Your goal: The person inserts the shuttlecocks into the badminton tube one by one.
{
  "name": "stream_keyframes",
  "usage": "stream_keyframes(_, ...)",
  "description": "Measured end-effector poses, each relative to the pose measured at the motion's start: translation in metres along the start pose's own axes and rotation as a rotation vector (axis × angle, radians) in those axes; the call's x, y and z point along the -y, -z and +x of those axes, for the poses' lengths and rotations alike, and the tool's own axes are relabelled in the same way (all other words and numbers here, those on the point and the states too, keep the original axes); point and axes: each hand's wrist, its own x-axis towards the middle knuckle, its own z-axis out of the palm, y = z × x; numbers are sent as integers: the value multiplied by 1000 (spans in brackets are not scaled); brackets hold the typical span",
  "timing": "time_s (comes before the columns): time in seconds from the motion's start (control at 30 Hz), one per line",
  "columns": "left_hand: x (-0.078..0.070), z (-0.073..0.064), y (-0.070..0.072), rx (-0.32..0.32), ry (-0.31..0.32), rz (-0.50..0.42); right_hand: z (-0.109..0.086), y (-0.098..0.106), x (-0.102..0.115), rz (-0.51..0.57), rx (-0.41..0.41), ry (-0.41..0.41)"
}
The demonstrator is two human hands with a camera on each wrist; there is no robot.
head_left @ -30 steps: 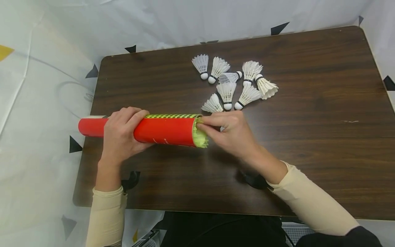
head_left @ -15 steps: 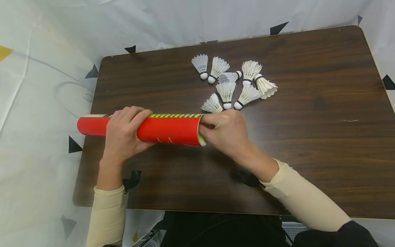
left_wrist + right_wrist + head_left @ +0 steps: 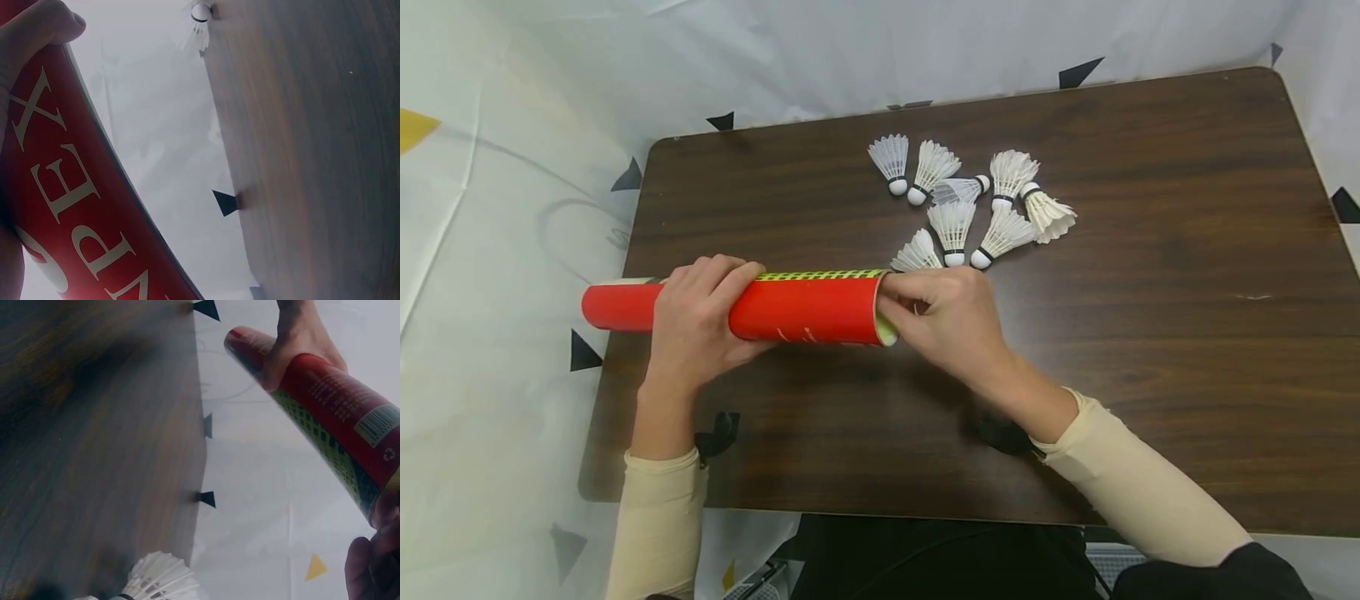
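Note:
A long red tube (image 3: 812, 310) with a yellow-green checked strip lies level above the table, its mouth facing right. My left hand (image 3: 694, 321) grips it round the middle. In the left wrist view large pale letters run along the tube (image 3: 87, 181). At the mouth, my right hand (image 3: 951, 321) has its thumb and forefinger tips just inside the rim, pinching a shuttlecock that the tube mostly hides. The right wrist view shows the right hand's fingers (image 3: 369, 562) dimly at the same end, below a barcode on the tube.
Several white shuttlecocks (image 3: 951, 225) lie in a loose cluster on the dark wooden table (image 3: 1165, 317), just beyond the tube's mouth. One of them (image 3: 917, 252) is partly hidden behind the right hand. White sheeting (image 3: 865, 58) surrounds the table.
The yellow-green lit feather skirt, sticking out of the tube's mouth a second ago, has slid inside. My right hand has moved left with it to the rim. The left hand keeps its grip.

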Motion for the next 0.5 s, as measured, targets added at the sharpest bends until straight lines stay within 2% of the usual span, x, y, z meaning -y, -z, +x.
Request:
stream_keyframes(0.2,3,1,2,-2,22,3,-1,1,-1,23,9,31)
stream_keyframes(0.5,6,-4,1,16,34,-4,-5,5,-6,119,49,17)
